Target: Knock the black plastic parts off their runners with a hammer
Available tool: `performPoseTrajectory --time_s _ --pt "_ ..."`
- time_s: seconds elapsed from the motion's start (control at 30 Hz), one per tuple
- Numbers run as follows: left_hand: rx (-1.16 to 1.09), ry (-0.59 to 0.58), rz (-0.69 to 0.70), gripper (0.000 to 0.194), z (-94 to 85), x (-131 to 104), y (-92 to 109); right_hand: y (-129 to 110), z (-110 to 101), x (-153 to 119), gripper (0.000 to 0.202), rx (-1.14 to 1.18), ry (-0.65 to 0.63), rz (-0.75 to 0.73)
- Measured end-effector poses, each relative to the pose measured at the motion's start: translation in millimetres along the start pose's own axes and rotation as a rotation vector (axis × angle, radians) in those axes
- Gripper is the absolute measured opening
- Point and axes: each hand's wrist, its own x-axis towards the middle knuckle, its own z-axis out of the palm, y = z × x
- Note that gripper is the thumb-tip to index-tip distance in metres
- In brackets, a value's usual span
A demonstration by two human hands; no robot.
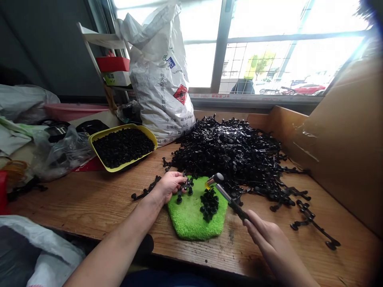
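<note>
Gripping a hammer [229, 195] in the right hand [267, 235]: fingers wrapped round the dark handle, no slack visible. Shaft is silver; head has a dark face and a yellow one, tilted, over the top right part of the green mat [196, 232]. Can't tell if the head touches anything.

Left hand [170, 185]: thumb and fingers pinched on a black sprue [184, 187], round-ended knobs hanging below the fingertips, over the mat's top left corner. Contact with the mat unclear.

Loose clump of black pieces [208, 205] sits on the mat, right of centre, just below the hammer head.

Big heap [230, 155] of the same black sprues behind the mat, on the wood table [113, 207]. One strip [148, 188] lies just left of the left hand; another [315, 225] is apart on the right, beyond the right hand.

Yellow tray [113, 170] at back left, filled with small black parts [124, 147]. White sack [163, 87] stands upright between tray and heap, against the window side. Cardboard [344, 139] walls the right edge.
</note>
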Motion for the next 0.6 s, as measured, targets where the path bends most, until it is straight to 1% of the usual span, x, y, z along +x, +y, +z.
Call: performPoseTrajectory --time_s 0.13,0.3,0.43,0.6 --pt "0.017 0.001 0.000 0.024 1.4 -1 0 -3 0 3 0.027 -0.025 -0.023 0.006" --pt "0.031 0.018 -0.002 0.018 2.1 -1 0 -7 -1 9 0.029 -0.079 -0.002 -0.005" --pt "0.039 0.030 0.004 0.013 2.2 -1 1 -14 -5 17 0.028 -0.132 -0.002 -0.022" --pt "0.041 0.011 -0.005 0.011 2.2 -1 1 -23 -11 29 0.029 -0.150 0.001 -0.039"
